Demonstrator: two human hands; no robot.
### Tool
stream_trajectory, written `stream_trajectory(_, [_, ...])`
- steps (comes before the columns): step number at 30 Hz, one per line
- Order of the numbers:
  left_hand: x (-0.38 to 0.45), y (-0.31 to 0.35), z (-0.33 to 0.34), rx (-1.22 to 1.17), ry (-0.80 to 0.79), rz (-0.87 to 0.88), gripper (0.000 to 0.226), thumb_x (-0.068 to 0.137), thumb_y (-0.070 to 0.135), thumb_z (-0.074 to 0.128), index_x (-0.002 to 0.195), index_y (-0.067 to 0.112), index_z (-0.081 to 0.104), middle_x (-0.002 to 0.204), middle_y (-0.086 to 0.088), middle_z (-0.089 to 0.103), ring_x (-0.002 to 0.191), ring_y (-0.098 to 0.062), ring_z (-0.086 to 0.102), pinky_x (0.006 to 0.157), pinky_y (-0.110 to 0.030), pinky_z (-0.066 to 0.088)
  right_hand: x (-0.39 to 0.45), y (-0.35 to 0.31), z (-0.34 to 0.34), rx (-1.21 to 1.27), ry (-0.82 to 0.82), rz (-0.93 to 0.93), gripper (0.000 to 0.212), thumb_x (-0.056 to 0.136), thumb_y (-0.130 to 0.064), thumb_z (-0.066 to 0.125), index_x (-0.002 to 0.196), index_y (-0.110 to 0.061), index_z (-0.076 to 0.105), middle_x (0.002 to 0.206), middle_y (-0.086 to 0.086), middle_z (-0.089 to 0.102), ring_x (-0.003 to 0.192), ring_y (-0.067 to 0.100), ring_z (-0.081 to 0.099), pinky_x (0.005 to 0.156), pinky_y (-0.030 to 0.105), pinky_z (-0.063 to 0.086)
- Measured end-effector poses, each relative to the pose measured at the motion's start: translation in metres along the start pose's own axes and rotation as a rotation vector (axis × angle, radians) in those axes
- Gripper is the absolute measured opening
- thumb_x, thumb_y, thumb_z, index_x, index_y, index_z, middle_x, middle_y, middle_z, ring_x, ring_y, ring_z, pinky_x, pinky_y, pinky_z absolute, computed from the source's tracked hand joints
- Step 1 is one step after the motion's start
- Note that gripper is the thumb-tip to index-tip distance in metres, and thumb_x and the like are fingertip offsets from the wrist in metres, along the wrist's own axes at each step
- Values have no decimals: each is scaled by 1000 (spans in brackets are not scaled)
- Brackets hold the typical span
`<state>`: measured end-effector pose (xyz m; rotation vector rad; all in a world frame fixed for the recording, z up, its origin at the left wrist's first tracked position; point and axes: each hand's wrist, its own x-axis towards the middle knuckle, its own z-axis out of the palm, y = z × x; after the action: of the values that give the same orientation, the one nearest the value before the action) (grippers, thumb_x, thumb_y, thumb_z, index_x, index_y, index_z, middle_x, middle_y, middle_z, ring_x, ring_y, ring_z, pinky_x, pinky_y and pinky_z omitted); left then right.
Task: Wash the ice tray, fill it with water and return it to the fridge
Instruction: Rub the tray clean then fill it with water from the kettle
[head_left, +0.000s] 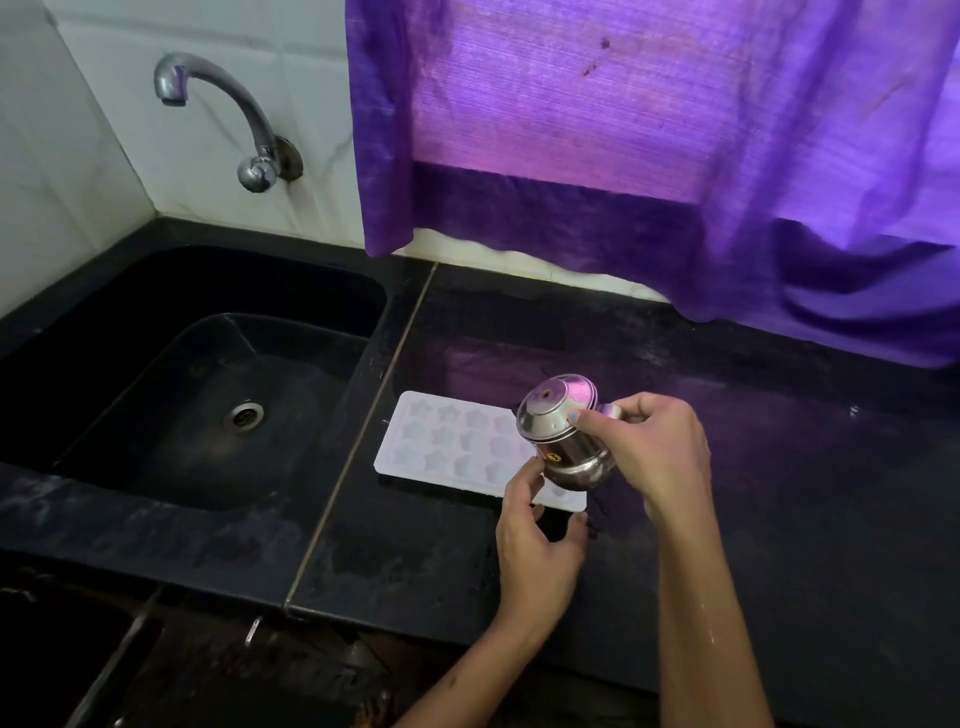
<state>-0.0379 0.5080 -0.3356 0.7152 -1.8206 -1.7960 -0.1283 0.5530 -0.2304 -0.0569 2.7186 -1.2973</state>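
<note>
A white ice tray (452, 441) with star-shaped cells lies flat on the black counter (779, 493), just right of the sink. My right hand (649, 447) grips a small steel mug (563, 436), tipped sharply over the tray's right end with its base turned up toward me. My left hand (535, 530) sits at the tray's near right corner, fingers curled around the edge there. The mug and hands hide the tray's right end. I cannot tell whether water lies in the cells.
A black sink (208, 395) with a steel drain (244, 415) is on the left, under a chrome wall tap (218, 104). A purple curtain (649, 130) hangs behind the counter and drapes onto it at the right.
</note>
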Motion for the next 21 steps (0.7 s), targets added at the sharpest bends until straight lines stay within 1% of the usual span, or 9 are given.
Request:
stream_trajectory(5, [3,-1,-7,7,-12,-47,61,75,8,70,126,31,47,124,16,55,115,9,48,93,-14,40,-6,-8,8,-51,-10,-21,29,68,-45,78,71,-21,64,70,-6,67,73,17,64,69,35,49])
stream_trajectory(9, [8,0,-14,6,-22,-71,62,76,4,70,125,32,46,123,14,54,111,8,50,90,-13,42,-9,-16,15,-96,-14,-16,29,70,-45,78,73,-20,63,72,-6,67,76,18,63,66,30,42])
stream_trajectory(13, [16,-2,-19,15,-34,-80,61,76,5,70,129,25,47,125,8,53,111,5,51,88,-12,43,-9,-23,20,-127,-7,-3,30,70,-46,78,74,-20,63,75,-6,66,80,21,60,69,30,40])
stream_trajectory(16, [21,-3,-23,25,-41,-86,60,76,5,70,129,23,48,122,9,53,108,8,50,85,-8,42,-9,-25,25,-140,-2,4,30,71,-45,77,73,-20,63,74,-6,65,80,22,60,70,31,41])
stream_trajectory(19, [22,-5,-25,29,-48,-98,58,76,7,71,128,23,49,119,11,54,107,10,49,86,-10,41,-11,-25,28,-153,10,6,29,71,-45,77,75,-20,63,76,-6,65,81,22,60,70,30,39])
stream_trajectory(21, [23,-5,-26,29,-59,-108,58,76,7,71,128,22,49,118,11,56,106,12,49,86,-8,41,-12,-25,29,-160,21,2,29,71,-45,77,75,-20,63,78,-5,66,81,22,59,69,30,38])
